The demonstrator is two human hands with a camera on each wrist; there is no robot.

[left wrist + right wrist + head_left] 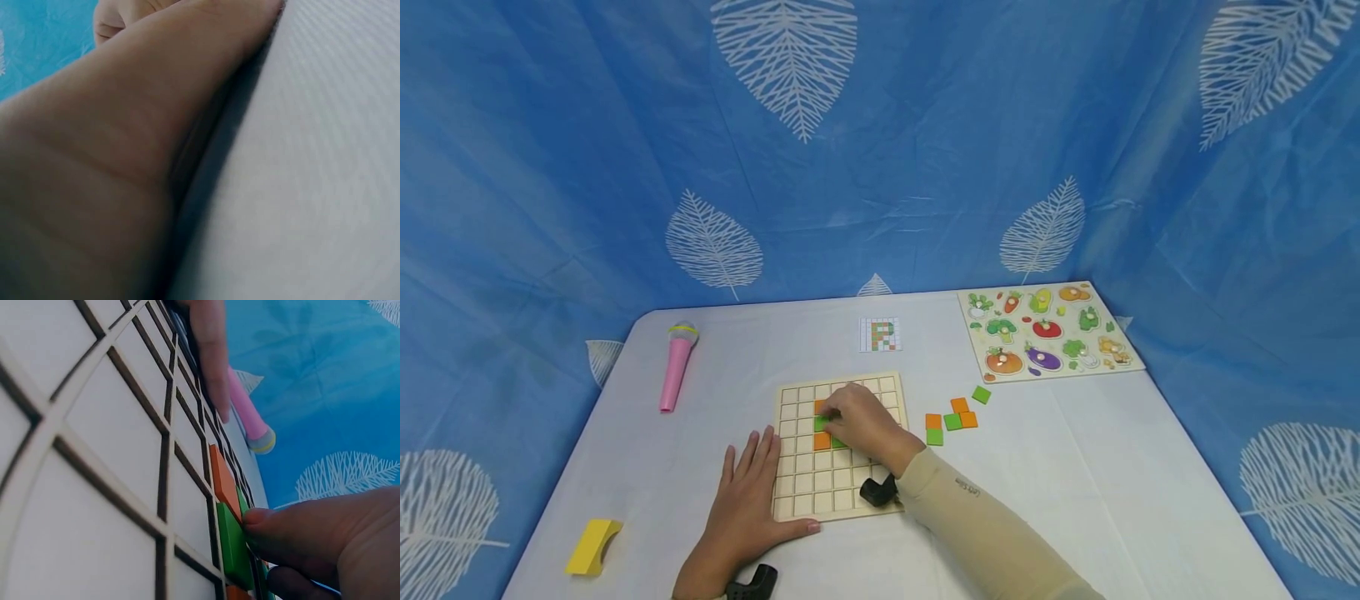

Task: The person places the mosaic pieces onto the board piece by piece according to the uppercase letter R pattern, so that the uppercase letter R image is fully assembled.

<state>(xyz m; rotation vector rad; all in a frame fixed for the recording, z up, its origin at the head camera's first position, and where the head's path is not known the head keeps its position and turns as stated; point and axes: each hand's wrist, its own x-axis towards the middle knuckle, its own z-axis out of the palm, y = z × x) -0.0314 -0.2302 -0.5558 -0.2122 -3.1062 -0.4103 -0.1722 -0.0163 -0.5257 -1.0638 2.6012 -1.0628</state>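
The wooden grid board [803, 504] lies on the table before me, with orange and green square tiles set in its upper left cells. Over that part my right hand [867, 421] is bent down, thumb and forefinger at a green tile [822, 424]. An orange tile [822, 441] sits just below it. Up close in the right wrist view, the thumb [281, 522] touches a green tile edge beside an orange tile. Spread beside the board's left edge, my left hand [745, 500] rests with its thumb along the near edge. The left wrist view shows mostly blurred skin.
Several loose orange and green tiles [952, 422] lie right of the board. Behind it is a small pattern card [880, 334]. A vegetable puzzle [1045, 333] occupies the back right, a pink toy microphone [677, 367] the back left, a yellow arch block [591, 547] the front left.
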